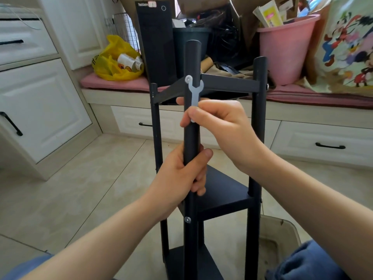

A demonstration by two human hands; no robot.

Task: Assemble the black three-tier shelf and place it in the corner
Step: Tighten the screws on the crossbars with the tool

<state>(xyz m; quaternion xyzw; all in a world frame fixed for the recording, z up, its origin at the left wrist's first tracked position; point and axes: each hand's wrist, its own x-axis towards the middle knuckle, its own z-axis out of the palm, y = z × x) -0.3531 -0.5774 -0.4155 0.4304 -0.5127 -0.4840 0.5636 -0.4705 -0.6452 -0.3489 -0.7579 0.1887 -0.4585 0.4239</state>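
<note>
black shelf (pixel 226 190) stands upright on the floor (pixel 96 178), close in front. left hand (pixel 179 178) wrapped round its front post (pixel 192 57), right hand (pixel 220 128) pinching a small flat wrench (pixel 194 93) against it. looks light and stiff, probably tippy; i'd grab posts, not tiers.

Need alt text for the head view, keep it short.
The right hand holds a small flat wrench up by the top-tier bolt of a black three-tier shelf; the left hand grips the front post. Behind it, a cushioned bench carries a pink bucket and a yellow bag.
</note>
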